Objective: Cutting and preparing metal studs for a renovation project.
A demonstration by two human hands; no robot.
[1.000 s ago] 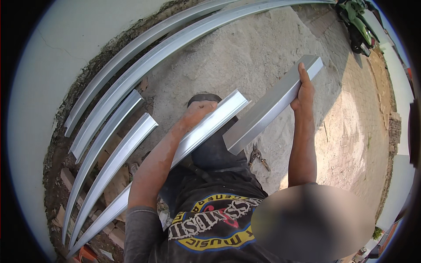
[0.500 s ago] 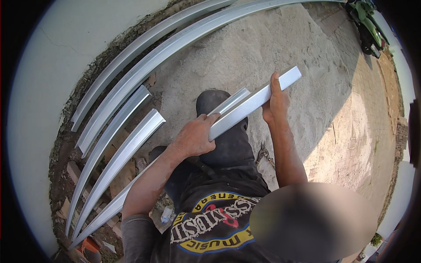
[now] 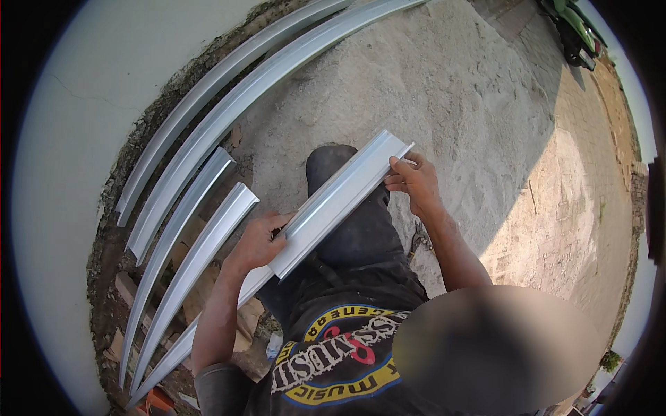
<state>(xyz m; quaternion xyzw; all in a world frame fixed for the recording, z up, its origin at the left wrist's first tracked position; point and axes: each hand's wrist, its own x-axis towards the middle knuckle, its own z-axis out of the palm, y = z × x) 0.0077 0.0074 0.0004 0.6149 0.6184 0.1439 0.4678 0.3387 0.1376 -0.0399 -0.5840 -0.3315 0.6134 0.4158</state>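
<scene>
A short silvery metal channel [image 3: 340, 201] lies slantwise over my thighs, its folded lips and flat web facing up. My left hand [image 3: 255, 244] grips its near-left end, fingers curled at the edge. At the far-right end, my right hand [image 3: 416, 182] pinches the corner between thumb and fingers. A longer channel [image 3: 253, 283] runs from the lower left up to the short one, which covers the rest of it. Left of my left hand, another long channel [image 3: 208, 263] slopes up, its cut end near my knee.
More long channels [image 3: 182, 201] curve along the white wall [image 3: 76, 159] on the left, over rubble. A plier-like tool [image 3: 418, 239] lies on the ground right of my leg. Grey sand [image 3: 458, 90] spreads ahead. A green motorbike [image 3: 572, 31] stands far right.
The short channel has turned to show its folded inner side and come down toward my lap. My left hand moved left and nearer; my right hand shifted left and regripped the far end.
</scene>
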